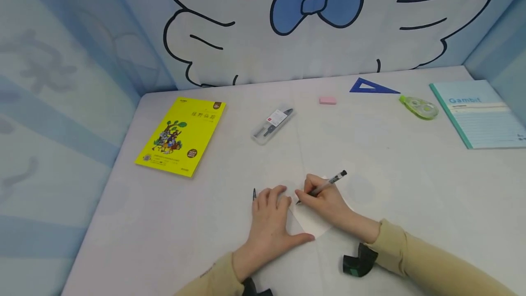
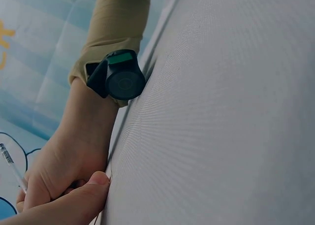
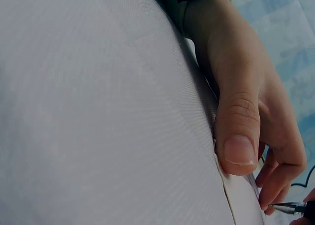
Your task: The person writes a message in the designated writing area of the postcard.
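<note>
A sheet of white paper (image 1: 311, 221) lies on the table under both hands, partly covered by them. My left hand (image 1: 269, 223) rests flat over its left side, fingers spread and thumb stretched along the near edge. Between thumb and fingers, my right hand (image 1: 328, 203) pinches a pen (image 1: 339, 176) with a clear barrel and dark end, its tip down at the paper. The right wrist view shows the metal pen tip (image 3: 288, 208) close to the left fingers. Beyond the left fingertips a thin dark pointed object (image 1: 254, 194) pokes out, mostly hidden.
A yellow book (image 1: 181, 136) lies at the left. Farther back are a clear case with a compass (image 1: 273, 125), a pink eraser (image 1: 327, 100), a blue set square (image 1: 371, 87) and a green correction tape (image 1: 420, 107). A notebook (image 1: 481, 113) lies far right.
</note>
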`<state>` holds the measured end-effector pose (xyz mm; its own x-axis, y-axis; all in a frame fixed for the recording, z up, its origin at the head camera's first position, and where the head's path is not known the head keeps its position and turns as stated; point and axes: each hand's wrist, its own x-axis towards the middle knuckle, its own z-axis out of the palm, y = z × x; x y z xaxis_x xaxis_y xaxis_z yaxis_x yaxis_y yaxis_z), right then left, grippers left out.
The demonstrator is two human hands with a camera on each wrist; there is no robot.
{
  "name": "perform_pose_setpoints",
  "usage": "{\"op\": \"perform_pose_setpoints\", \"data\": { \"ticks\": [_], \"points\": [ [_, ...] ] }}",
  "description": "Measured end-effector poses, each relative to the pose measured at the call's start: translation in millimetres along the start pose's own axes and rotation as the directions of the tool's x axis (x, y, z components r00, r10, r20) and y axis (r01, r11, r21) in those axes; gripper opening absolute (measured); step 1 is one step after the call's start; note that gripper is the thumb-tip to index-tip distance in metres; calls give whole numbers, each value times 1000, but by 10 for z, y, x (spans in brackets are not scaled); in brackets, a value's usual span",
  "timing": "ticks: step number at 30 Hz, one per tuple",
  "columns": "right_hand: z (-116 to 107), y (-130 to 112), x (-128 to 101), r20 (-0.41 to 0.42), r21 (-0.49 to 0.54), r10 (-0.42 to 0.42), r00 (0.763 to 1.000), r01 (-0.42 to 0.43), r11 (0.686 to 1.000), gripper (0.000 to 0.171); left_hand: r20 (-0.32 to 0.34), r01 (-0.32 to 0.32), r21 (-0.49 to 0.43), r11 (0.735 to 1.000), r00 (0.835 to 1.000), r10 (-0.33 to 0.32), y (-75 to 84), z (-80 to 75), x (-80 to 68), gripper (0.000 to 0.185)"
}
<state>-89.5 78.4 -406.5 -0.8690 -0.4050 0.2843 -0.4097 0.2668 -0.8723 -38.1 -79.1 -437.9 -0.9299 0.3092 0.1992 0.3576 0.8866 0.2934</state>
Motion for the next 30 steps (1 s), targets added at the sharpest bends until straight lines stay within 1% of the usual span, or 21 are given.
{"op": "perform_pose_setpoints", "data": {
  "ticks": [6, 15, 24, 30],
  "points": [
    [-2, 14, -6, -4, -3, -7, 1000, 7, 1000, 32, -9, -9, 9, 1000, 1000, 9, 4, -4, 2, 75],
    [3, 21, -4, -16, -25, -23, 1000, 23, 999, 33, 11, 2, -2, 1000, 1000, -2, 18, -14, 1, 75],
    [13, 3, 14, -19, -45, -2, 1000, 1, 999, 32, -11, -9, 5, 1000, 1000, 9, 7, 1, -3, 77],
    [22, 11, 10, -24, -46, -12, 1000, 11, 999, 32, -19, -16, 19, 1000, 1000, 16, 0, 12, -5, 76]
  ]
}}
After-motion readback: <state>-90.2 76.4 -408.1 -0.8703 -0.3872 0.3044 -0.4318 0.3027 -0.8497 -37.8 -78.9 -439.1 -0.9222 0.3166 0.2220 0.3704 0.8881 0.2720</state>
